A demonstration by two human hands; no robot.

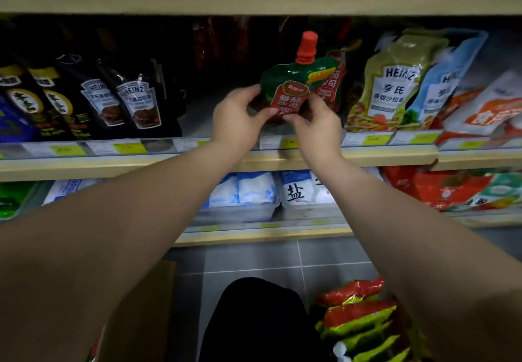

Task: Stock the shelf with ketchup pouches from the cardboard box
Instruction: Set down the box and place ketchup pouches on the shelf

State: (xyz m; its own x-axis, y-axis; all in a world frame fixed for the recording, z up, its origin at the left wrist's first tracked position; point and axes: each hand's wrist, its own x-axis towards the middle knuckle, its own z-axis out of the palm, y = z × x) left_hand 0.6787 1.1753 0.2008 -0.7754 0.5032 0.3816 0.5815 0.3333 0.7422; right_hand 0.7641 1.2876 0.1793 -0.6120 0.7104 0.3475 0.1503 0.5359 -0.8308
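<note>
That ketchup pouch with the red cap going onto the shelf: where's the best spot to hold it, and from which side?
Probably low on the body, from the front, as both hands do now: left hand and right hand pinch the lower corners of the ketchup pouch. It stands upright with its red cap on top, so a low grip steadies the soft, wide bottom.

A green-and-red ketchup pouch (291, 90) with a red screw cap stands upright at the middle shelf (282, 161) front, another pouch (336, 79) just behind. More pouches (358, 319) lie stacked at the lower right; a cardboard box (147, 305) sits at the lower left.
</note>
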